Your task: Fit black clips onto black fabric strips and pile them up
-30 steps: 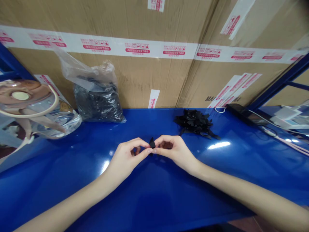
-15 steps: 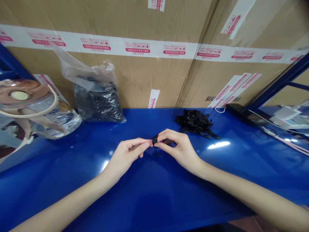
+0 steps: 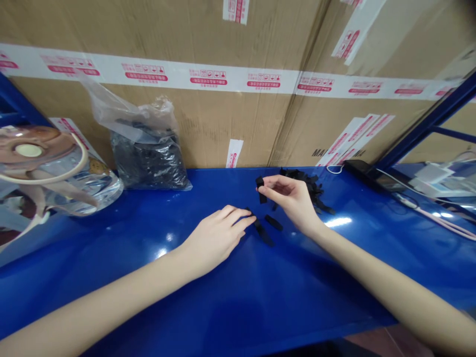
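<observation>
One black strip (image 3: 263,196) is off the blue table (image 3: 238,310), pinched by the right hand (image 3: 295,201). The left hand (image 3: 215,243), fingers extended, is at a longer loose strip (image 3: 265,235), with a shorter loose strip (image 3: 273,222) just beside; both lie unlifted. Beyond, a heap of black strips (image 3: 316,192) sits unhandled.

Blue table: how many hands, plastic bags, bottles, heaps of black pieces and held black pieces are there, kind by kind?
Hands: 2 (left hand, right hand)
Plastic bag: 1
Bottle: 1
Heap of black pieces: 1
Held black piece: 1
Total: 6
</observation>
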A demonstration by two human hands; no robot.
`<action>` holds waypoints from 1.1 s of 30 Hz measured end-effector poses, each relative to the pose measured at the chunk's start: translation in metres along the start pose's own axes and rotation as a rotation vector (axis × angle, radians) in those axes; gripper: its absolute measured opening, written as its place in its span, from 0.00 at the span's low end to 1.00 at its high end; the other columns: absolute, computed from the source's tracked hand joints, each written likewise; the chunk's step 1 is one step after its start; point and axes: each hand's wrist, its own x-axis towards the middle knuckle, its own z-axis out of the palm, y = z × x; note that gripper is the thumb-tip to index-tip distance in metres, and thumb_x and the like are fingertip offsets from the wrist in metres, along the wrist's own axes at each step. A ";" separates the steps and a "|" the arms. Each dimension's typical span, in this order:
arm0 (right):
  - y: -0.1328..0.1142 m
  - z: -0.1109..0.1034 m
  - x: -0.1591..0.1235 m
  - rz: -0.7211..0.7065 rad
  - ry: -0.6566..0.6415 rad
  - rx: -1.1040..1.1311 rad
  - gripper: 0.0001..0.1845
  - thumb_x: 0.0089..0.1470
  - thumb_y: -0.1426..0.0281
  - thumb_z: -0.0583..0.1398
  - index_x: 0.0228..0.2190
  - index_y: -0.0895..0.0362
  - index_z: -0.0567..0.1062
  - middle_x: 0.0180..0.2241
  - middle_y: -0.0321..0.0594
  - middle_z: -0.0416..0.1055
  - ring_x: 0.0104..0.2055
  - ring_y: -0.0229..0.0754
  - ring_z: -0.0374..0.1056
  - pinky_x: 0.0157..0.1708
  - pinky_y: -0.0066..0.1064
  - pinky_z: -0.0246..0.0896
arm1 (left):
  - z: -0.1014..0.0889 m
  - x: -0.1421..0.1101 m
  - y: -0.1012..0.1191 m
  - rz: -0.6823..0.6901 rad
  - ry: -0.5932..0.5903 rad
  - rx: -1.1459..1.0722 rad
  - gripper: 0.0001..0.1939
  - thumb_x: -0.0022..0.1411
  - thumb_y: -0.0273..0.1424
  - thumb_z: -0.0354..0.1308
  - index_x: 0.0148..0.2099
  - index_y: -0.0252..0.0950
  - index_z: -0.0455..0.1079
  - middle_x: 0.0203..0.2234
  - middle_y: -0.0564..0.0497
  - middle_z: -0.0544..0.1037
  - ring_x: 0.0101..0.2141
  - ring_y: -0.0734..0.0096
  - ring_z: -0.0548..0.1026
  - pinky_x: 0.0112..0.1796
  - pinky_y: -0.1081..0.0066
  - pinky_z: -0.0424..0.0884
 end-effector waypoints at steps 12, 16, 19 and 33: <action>-0.003 -0.015 0.005 -0.101 -0.172 -0.081 0.11 0.48 0.64 0.67 0.26 0.58 0.74 0.29 0.38 0.74 0.32 0.39 0.70 0.36 0.32 0.66 | 0.002 0.043 -0.003 0.067 -0.125 0.012 0.06 0.67 0.28 0.54 0.38 0.34 0.72 0.40 0.48 0.76 0.44 0.60 0.71 0.43 0.63 0.65; -0.009 -0.029 0.011 -0.253 -0.084 -0.326 0.07 0.52 0.65 0.64 0.30 0.57 0.76 0.32 0.39 0.77 0.34 0.42 0.72 0.37 0.33 0.67 | -0.006 0.035 -0.004 0.012 -0.090 -0.058 0.06 0.66 0.27 0.54 0.36 0.34 0.70 0.37 0.49 0.75 0.39 0.63 0.71 0.42 0.64 0.65; -0.012 -0.044 0.020 -0.387 0.008 -0.642 0.06 0.55 0.70 0.60 0.33 0.57 0.78 0.35 0.40 0.78 0.37 0.43 0.74 0.41 0.34 0.66 | -0.013 0.026 -0.003 -0.103 -0.047 -0.227 0.06 0.66 0.26 0.53 0.35 0.35 0.69 0.33 0.51 0.75 0.35 0.66 0.71 0.41 0.65 0.66; -0.001 -0.051 0.026 -0.191 -0.077 -1.650 0.13 0.57 0.75 0.54 0.31 0.59 0.80 0.30 0.50 0.75 0.35 0.51 0.70 0.29 0.35 0.56 | -0.030 -0.021 -0.021 -0.832 0.129 -1.161 0.08 0.55 0.30 0.60 0.37 0.36 0.79 0.28 0.49 0.81 0.27 0.70 0.75 0.31 0.71 0.70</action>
